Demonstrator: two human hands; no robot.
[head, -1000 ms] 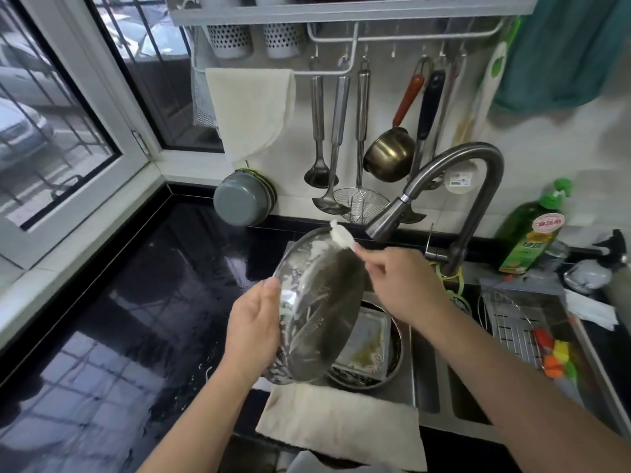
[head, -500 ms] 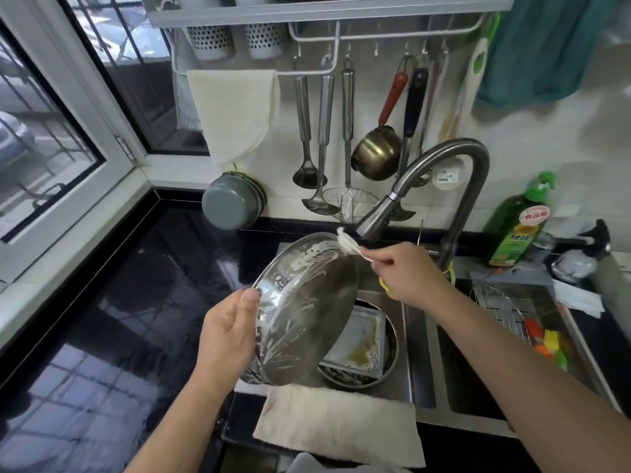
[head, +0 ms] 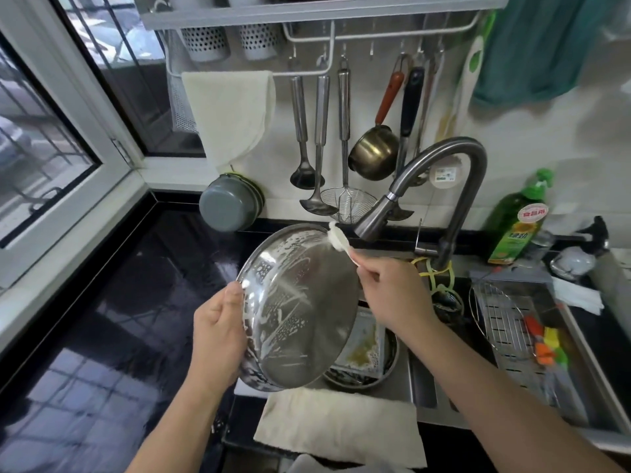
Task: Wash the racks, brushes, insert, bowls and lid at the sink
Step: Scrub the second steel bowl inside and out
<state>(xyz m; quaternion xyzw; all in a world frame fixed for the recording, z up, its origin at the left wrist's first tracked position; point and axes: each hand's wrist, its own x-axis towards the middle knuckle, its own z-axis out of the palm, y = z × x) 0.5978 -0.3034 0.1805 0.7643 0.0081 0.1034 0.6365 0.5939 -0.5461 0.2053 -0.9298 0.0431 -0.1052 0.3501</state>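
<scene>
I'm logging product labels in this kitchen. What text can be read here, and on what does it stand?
"食品用": red round sticker on the green dish soap bottle.
Yellow-green label lower on that bottle: characters too blurred to read.
Round white sticker on the wall behind the grey faucet: print too small to read.

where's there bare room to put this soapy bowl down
Free: the black counter left of the sink, between the window and the folded cloth. Crowded: the left basin under the bowl holds a dirty insert; the right basin holds a wire rack.
</scene>
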